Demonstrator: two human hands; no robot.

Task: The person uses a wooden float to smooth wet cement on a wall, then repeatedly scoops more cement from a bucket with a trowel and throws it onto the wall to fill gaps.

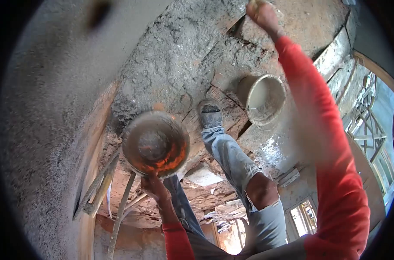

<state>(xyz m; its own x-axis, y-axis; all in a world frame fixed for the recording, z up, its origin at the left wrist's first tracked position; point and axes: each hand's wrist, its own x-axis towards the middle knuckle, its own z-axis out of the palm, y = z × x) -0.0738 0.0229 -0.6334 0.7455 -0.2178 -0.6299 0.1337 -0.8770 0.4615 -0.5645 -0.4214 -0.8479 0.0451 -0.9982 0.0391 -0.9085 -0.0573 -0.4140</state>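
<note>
Well, bowl (156, 141) in left fingers (151, 179) at rim.

Bowl (176, 149) noted directly before the left hand's (154, 187) grip, poles (121, 213) to that grip's left, bucket (247, 92) farther right, on the floor (171, 56).

Sleeves (342, 151): solid bright red. Bowl (156, 141): grey-brown, vivid orange-red patches on lower part. Bucket (245, 91): dull beige-grey, paler rim, mottled inside. Jeans (229, 151): faded blue-grey, uneven pale patches. Shoe (211, 116): dark grey with lighter grey smears. Wall (50, 143): grey, fine speckle. Mortar (162, 65): mottled grey. Bricks (225, 102): reddish brown, grey smudges.
</note>
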